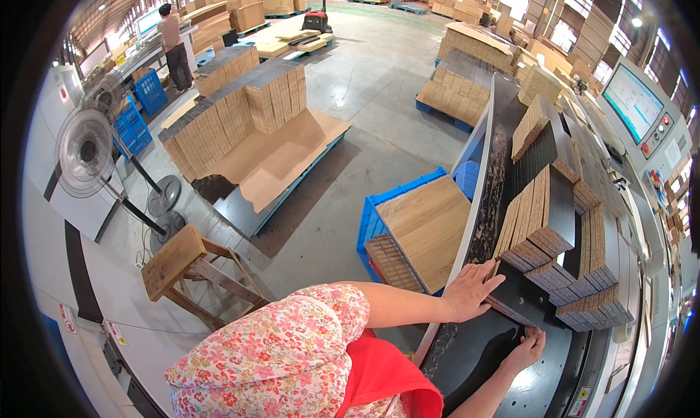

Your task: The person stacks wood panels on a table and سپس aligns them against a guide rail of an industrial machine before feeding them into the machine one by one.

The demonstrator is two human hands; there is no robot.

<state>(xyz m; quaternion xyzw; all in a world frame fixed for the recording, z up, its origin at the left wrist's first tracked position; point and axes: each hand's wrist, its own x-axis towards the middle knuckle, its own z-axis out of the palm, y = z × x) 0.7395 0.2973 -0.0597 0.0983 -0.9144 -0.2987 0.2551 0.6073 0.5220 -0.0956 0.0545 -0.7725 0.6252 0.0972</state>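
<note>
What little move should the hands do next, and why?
Maybe ease the board toward the stack: the left hand is at one end, the right hand at the other, and the stack stands close by.

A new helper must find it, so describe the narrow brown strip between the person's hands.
Find the long black worktable at right, bearing stacks of dark-faced boards. At its near end, one narrow brown strip runs between the left hand and right hand. Unlike the stacked boards, it is single.
</note>
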